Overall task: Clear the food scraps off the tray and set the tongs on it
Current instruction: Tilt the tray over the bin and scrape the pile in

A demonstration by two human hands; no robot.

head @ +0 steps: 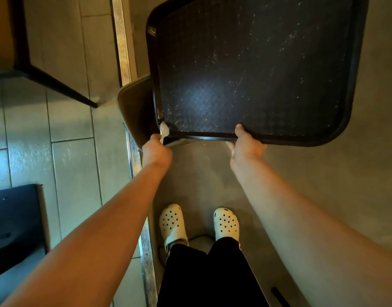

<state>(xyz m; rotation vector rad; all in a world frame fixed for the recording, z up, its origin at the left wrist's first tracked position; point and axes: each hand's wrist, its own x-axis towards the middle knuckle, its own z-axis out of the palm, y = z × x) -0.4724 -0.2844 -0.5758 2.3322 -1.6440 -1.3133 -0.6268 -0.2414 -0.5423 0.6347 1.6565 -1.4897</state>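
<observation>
A large black tray with a textured surface is held in the air in front of me, tilted, its left corner over a tan bin. Fine pale crumbs are scattered across it. My right hand grips the tray's near rim, thumb on top and fingers underneath. My left hand is curled round a small white utensil whose tip touches the tray's near left corner. No tongs are in view.
The tan bin stands on the floor under the tray's left side. A metal floor strip divides tiles from grey floor. A dark furniture leg slants at upper left. My feet in white clogs stand below.
</observation>
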